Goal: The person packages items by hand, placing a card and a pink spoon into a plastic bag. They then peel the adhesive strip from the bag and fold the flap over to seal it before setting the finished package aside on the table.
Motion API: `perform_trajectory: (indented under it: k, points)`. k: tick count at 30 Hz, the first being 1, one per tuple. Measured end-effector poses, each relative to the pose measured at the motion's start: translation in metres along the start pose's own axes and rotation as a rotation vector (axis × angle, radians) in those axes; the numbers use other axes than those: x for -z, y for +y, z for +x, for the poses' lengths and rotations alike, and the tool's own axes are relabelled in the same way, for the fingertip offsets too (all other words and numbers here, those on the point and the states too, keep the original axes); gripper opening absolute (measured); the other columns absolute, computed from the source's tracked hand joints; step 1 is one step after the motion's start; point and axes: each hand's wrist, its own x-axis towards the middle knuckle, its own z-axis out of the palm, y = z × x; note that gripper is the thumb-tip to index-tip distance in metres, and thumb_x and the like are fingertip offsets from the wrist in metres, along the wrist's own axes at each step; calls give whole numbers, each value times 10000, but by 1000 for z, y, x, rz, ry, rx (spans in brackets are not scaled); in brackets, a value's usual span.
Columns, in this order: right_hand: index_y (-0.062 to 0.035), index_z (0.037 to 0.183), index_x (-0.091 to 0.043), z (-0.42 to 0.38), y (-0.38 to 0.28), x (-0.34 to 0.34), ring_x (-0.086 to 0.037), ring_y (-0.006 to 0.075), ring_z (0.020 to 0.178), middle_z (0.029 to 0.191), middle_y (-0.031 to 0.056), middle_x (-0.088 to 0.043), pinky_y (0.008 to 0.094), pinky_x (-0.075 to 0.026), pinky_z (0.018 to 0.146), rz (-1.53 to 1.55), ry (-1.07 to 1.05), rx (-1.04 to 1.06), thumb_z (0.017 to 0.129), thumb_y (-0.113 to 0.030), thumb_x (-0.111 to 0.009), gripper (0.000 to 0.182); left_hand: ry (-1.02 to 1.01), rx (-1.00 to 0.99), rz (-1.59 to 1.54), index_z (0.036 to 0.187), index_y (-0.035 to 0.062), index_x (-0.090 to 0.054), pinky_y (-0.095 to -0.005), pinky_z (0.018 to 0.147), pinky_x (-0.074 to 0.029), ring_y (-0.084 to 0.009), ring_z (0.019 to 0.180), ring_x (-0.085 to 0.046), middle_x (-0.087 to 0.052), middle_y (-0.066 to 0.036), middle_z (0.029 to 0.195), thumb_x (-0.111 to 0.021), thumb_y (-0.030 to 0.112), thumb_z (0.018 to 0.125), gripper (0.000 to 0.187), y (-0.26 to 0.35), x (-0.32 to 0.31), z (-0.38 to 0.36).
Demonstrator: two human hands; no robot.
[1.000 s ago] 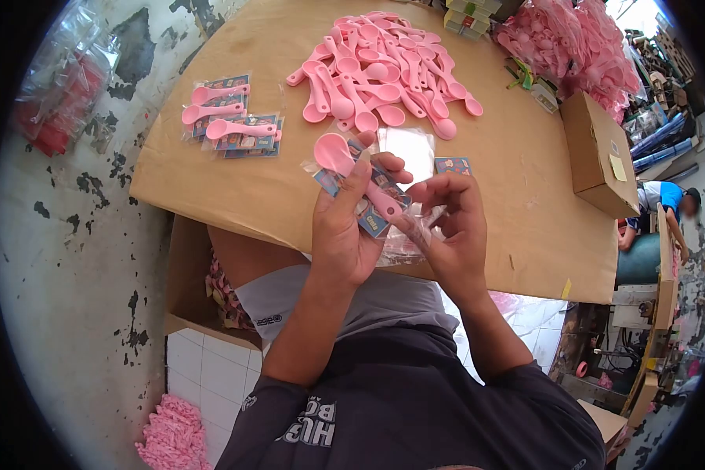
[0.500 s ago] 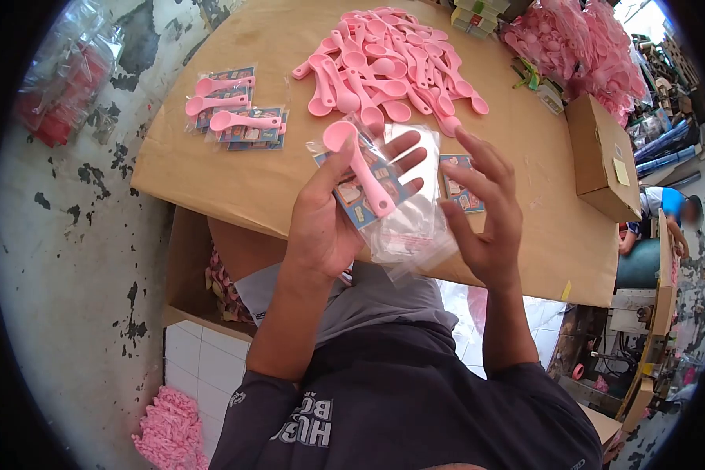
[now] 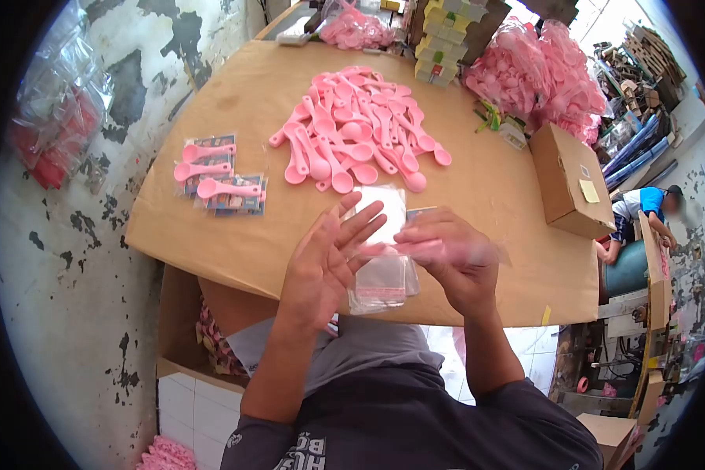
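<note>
My left hand [image 3: 309, 270] is open, palm up, with its fingers spread beside the clear plastic bags [image 3: 380, 291]. Held in my right hand [image 3: 464, 274] is a pink measuring spoon [image 3: 424, 250] in a clear bag, smeared by motion, its handle end close to my left fingers. The stacked clear bags lie on the table beneath both hands. Behind my right fingers a printed card [image 3: 420, 211] is mostly hidden. Ahead lies a heap of loose pink spoons [image 3: 345, 133]. To the left, several bagged spoons with blue cards [image 3: 231, 189] lie in two small groups.
The brown-covered table [image 3: 235, 86] has a cardboard box [image 3: 564, 184] at its right edge. Large bags of pink spoons [image 3: 525, 78] and stacked yellowish boxes [image 3: 442, 43] stand at the back. Another person [image 3: 642, 207] sits far right. A peeling wall [image 3: 78, 274] is on the left.
The bagged spoon has passed from my left hand to my right and moved rightward. My left hand has opened. The view has tilted up, showing more of the table's back.
</note>
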Motion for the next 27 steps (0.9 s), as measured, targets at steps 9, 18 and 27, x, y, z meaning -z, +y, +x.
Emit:
perform_trajectory:
  k: [9, 18, 27]
  points:
    - [-35, 1446, -461, -7, -12, -14, -551, 70, 710, 765, 0, -593, 229, -438, 688, 41, 32, -526, 892, -97, -787, 645, 1, -71, 515, 1356, -39, -567, -260, 886, -543, -124, 1019, -681, -730, -152, 1129, -635, 114, 1015, 381, -3, -17, -6]
    - [-54, 1278, -610, -6, -4, -10, -650, 179, 886, 1031, 109, -660, 291, -510, 740, -366, 294, -197, 862, -34, -771, 446, 109, -188, 701, 1414, 16, -561, -212, 686, -531, -43, 785, -651, -749, -78, 909, -634, 91, 1011, 417, -12, -24, -11]
    - [-71, 1055, -746, 1, -11, -7, -573, 300, 1083, 1247, 102, -638, 413, -486, 893, -747, 288, 80, 794, -33, -773, 266, 48, -58, 777, 1546, 154, -458, -202, 579, -498, -14, 714, -603, -737, -43, 870, -614, 57, 1002, 574, -17, -47, -20]
